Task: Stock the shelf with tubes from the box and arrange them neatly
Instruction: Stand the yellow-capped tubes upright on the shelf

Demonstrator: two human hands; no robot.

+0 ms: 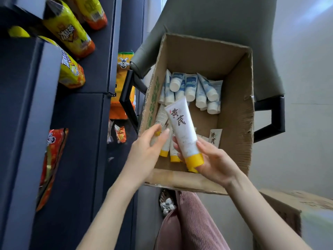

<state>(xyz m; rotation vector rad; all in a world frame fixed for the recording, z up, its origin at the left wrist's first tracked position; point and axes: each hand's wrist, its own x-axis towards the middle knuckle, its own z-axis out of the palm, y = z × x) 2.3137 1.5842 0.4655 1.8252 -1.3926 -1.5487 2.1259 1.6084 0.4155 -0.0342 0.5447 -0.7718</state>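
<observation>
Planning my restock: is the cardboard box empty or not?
Not empty: cardboard box holds blue-labelled tubes and yellow-capped tubes, with bare floor showing.

"黄芪" was brushed on the yellow-capped tube [182, 130] (and on a second tube [215, 137]); "冰红茶" was printed on a yellow pack [67, 32].

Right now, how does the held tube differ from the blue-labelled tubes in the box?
The held tube has a yellow cap; the blue-labelled tubes have white caps. It bears dark characters; they bear blue print. The right hand grips it over the box; they lie inside. Both are white-bodied.
</observation>
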